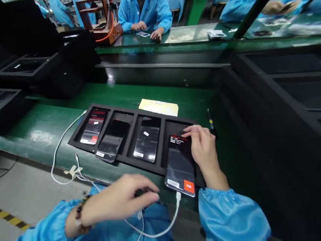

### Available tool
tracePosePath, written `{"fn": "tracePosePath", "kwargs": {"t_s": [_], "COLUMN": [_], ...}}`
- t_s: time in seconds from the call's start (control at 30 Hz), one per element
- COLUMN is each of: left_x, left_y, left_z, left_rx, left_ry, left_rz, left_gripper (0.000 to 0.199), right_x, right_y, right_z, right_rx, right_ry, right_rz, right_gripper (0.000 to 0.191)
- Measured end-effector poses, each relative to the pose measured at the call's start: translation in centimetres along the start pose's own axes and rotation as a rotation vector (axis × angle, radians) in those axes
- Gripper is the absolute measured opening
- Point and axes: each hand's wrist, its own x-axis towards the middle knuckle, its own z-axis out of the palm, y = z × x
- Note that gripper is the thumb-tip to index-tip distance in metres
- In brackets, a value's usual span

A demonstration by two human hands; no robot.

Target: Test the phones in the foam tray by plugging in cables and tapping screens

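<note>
My right hand (204,146) is at the top right corner of a smartphone (181,165), fingers bent against its edge. The phone's dark screen shows small text and an orange-red square, and its lower end lies over the front rim of a black foam tray (157,169). A white charging cable (177,207) is plugged into its bottom edge. My left hand (128,196), slightly blurred, hovers in front of the tray, thumb apart from the curved fingers; I see nothing held. Three more smartphones are in the tray: a left one (93,126), a tilted one (112,140) and another (147,138).
A second white cable (57,147) loops over the green bench's (41,122) front edge, near tape (73,171). Behind the tray lies a yellow paper (158,107); a pen (211,120) lies right. Black foam boxes (291,93) flank both sides. A co-worker (145,8) sits opposite.
</note>
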Motion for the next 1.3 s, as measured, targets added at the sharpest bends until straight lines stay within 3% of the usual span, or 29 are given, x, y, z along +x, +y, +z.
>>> {"fn": "tracePosePath", "kwargs": {"t_s": [0.07, 0.13, 0.23, 0.33, 0.47, 0.77, 0.9, 1.1, 1.3], "left_x": [-0.4, 0.3, 2.5, 4.3, 5.3, 5.8, 4.4, -0.2, -3.0], "left_y": [-0.8, -1.9, -3.1, -3.2, -2.4, -2.6, -3.9, -4.1, -4.2], "left_z": [-5.2, -9.1, -11.7, -11.4, -10.0, -8.5, -9.7, -13.6, -14.8], "left_rx": [0.306, 0.629, 0.975, 1.129, 1.225, 1.236, 1.089, 0.743, 0.639], "left_ry": [0.239, 0.45, 0.44, 0.382, 0.422, 0.488, 0.506, 0.531, 0.45], "left_rz": [0.131, 0.133, 0.016, -0.073, -0.118, -0.124, 0.013, 0.284, 0.351], "left_gripper": [0.036, 0.04, 0.048, 0.049, 0.043, 0.044, 0.044, 0.037, 0.016], "right_x": [0.0, 0.1, 0.1, 0.0, 0.0, 0.0, -0.1, -0.3, -0.4], "right_y": [0.0, -0.1, -0.2, -0.2, -0.2, -0.4, -0.4, -0.5, 0.0], "right_z": [0.0, 0.0, -0.2, -0.5, -0.7, -1.0, -0.9, -1.1, -1.4], "right_rx": [0.0, 0.012, 0.035, 0.047, 0.046, 0.087, 0.094, 0.142, 0.167], "right_ry": [0.006, 0.003, -0.004, -0.007, -0.016, -0.015, -0.012, 0.008, 0.04], "right_rz": [-0.005, 0.002, 0.023, 0.047, 0.074, 0.127, 0.137, 0.169, 0.157], "right_gripper": [0.069, 0.069, 0.068, 0.069, 0.071, 0.07, 0.068, 0.067, 0.064]}}
